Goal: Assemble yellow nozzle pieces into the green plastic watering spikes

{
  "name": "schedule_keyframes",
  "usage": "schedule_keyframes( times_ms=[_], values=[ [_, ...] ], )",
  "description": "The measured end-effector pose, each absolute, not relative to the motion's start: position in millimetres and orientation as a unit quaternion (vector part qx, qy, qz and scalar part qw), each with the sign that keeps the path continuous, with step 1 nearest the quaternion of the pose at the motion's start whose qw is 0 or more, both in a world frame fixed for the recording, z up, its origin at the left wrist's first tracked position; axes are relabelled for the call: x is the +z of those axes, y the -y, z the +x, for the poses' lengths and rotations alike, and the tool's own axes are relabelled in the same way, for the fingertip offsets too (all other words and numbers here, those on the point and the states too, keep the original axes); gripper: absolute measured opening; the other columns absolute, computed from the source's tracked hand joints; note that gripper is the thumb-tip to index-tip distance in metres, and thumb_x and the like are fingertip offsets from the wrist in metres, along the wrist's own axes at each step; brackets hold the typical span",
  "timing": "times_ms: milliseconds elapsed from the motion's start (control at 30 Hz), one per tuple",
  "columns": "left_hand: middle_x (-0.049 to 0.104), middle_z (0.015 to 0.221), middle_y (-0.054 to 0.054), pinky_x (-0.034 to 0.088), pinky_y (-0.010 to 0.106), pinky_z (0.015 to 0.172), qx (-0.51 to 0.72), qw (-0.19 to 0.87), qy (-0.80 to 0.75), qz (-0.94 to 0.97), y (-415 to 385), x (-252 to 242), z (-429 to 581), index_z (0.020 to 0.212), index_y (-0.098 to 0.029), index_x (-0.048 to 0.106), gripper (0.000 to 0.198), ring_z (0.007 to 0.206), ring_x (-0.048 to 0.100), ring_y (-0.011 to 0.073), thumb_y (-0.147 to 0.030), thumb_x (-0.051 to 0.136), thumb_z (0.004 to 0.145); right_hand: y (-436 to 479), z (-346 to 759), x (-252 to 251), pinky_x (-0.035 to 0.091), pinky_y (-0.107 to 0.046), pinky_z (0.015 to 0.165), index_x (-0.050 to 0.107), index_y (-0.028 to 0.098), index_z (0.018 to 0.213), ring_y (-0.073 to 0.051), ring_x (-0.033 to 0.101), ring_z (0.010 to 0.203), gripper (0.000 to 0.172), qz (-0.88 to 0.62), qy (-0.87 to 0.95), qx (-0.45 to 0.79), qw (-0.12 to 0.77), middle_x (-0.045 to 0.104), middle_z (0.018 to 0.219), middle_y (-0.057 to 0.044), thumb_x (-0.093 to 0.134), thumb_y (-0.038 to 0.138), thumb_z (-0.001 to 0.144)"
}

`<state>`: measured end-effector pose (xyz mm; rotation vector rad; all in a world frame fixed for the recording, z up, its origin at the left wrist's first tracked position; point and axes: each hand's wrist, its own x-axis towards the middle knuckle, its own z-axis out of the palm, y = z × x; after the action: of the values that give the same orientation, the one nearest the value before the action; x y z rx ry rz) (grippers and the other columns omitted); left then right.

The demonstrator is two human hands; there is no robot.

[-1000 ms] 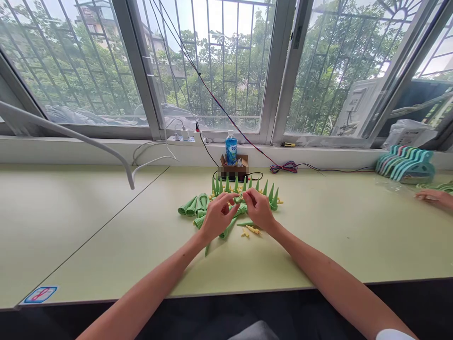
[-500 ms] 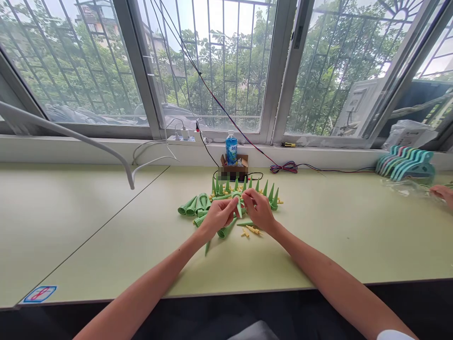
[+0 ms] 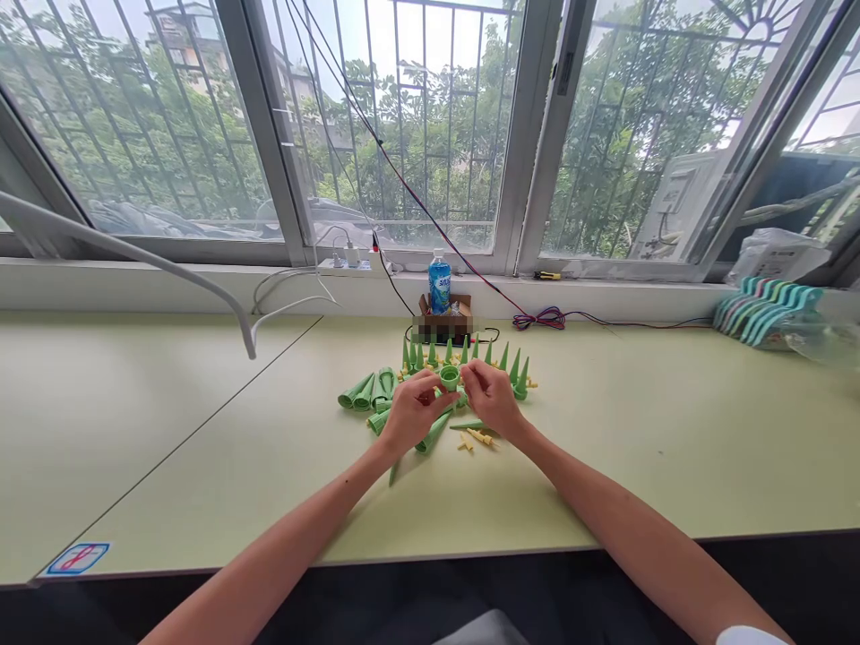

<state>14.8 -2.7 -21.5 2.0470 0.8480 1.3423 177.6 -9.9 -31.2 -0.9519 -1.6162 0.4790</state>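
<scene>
Between the thumb and fingers of my left hand (image 3: 415, 408) is a hollow green plastic cone (image 3: 450, 378), its round open end facing up towards me. My right hand (image 3: 494, 396) sits close beside it, thumb and fingertips pinched together. Whatever is in that pinch is too small to make out. Loose green cones (image 3: 363, 392) lie to the left of my hands, and another cone (image 3: 434, 434) lies below them. Small yellow plastic pieces (image 3: 482, 437) rest by my right wrist. Behind my hands stand several upright green spikes (image 3: 514, 372) with yellow bits among them.
A blue bottle (image 3: 439, 285) stands in a small cardboard box (image 3: 463, 306) by the window sill. Coiled red and blue wire (image 3: 541, 317) lies at the back. Several teal hangers (image 3: 769, 312) are at the far right. A white cable (image 3: 202, 285) arches over the left side.
The green cone has turned in my left hand: its tip pointed down towards me, and now its open end shows. Another person's hand has left the right edge.
</scene>
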Motion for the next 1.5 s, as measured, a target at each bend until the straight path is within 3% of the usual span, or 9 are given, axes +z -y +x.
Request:
schedule_keyframes(
  times_ms=[267, 533, 733, 933, 1133, 1367, 1500],
  values=[
    [0.054, 0.073, -0.003, 0.024, 0.017, 0.040, 0.476, 0.418, -0.340, 0.695, 6, -18, 16, 0.082, -0.017, 0.053, 0.032, 0.045, 0.036, 0.0028, -0.042, 0.072, 0.074, 12, 176, -30, 0.030, -0.022, 0.045, 0.047, 0.021, 0.081, -0.009, 0.037, 0.045, 0.029, -0.398, 0.674, 0.206, 0.587, 0.040, 0.055, 0.005, 0.040, 0.045, 0.096],
    [0.058, 0.065, 0.001, 0.022, 0.018, 0.034, 0.402, 0.644, -0.293, 0.581, 4, -13, 14, 0.077, -0.011, 0.064, 0.043, 0.037, 0.038, 0.0031, -0.054, 0.060, 0.081, 15, 177, -27, 0.032, -0.021, 0.045, 0.048, 0.021, 0.083, -0.008, 0.038, 0.045, 0.027, -0.373, 0.681, 0.224, 0.589, 0.043, 0.058, 0.005, 0.040, 0.043, 0.097],
    [0.060, 0.062, 0.003, 0.016, 0.019, 0.034, 0.358, 0.714, -0.279, 0.533, 5, -9, 14, 0.076, -0.008, 0.067, 0.049, 0.035, 0.035, 0.0019, -0.056, 0.061, 0.080, 17, 177, -27, 0.034, -0.021, 0.045, 0.052, 0.020, 0.083, -0.008, 0.040, 0.045, 0.026, -0.353, 0.712, 0.214, 0.568, 0.047, 0.060, 0.004, 0.041, 0.040, 0.097],
    [0.057, 0.059, 0.001, 0.014, 0.019, 0.035, 0.368, 0.702, -0.274, 0.545, 4, -9, 12, 0.074, -0.010, 0.064, 0.049, 0.035, 0.030, 0.0011, -0.058, 0.062, 0.079, 17, 177, -25, 0.035, -0.021, 0.046, 0.051, 0.020, 0.085, -0.008, 0.041, 0.044, 0.024, -0.346, 0.715, 0.223, 0.565, 0.047, 0.057, 0.005, 0.042, 0.040, 0.096],
    [0.040, 0.041, -0.007, 0.014, 0.019, 0.037, 0.390, 0.644, -0.283, 0.593, 4, -10, 9, 0.069, -0.016, 0.053, 0.043, 0.036, 0.023, 0.0033, -0.056, 0.061, 0.081, 17, 177, -24, 0.035, -0.021, 0.047, 0.051, 0.020, 0.087, -0.009, 0.042, 0.045, 0.025, -0.360, 0.715, 0.228, 0.554, 0.045, 0.056, 0.005, 0.042, 0.042, 0.096],
    [0.030, 0.053, -0.007, 0.020, 0.019, 0.040, 0.449, 0.470, -0.301, 0.697, 7, -13, 9, 0.065, -0.018, 0.043, 0.039, 0.044, 0.028, 0.0050, -0.046, 0.067, 0.078, 15, 178, -22, 0.028, -0.023, 0.048, 0.051, 0.019, 0.074, -0.010, 0.035, 0.050, 0.029, -0.392, 0.716, 0.175, 0.551, 0.043, 0.058, 0.004, 0.048, 0.042, 0.092],
    [0.044, 0.072, -0.001, 0.029, 0.021, 0.044, 0.505, 0.317, -0.309, 0.741, 6, -14, 12, 0.063, -0.016, 0.052, 0.036, 0.051, 0.034, 0.0054, -0.045, 0.067, 0.078, 14, 178, -21, 0.026, -0.023, 0.047, 0.052, 0.019, 0.073, -0.010, 0.034, 0.049, 0.032, -0.402, 0.710, 0.184, 0.548, 0.042, 0.056, 0.004, 0.050, 0.045, 0.090]
  ],
)
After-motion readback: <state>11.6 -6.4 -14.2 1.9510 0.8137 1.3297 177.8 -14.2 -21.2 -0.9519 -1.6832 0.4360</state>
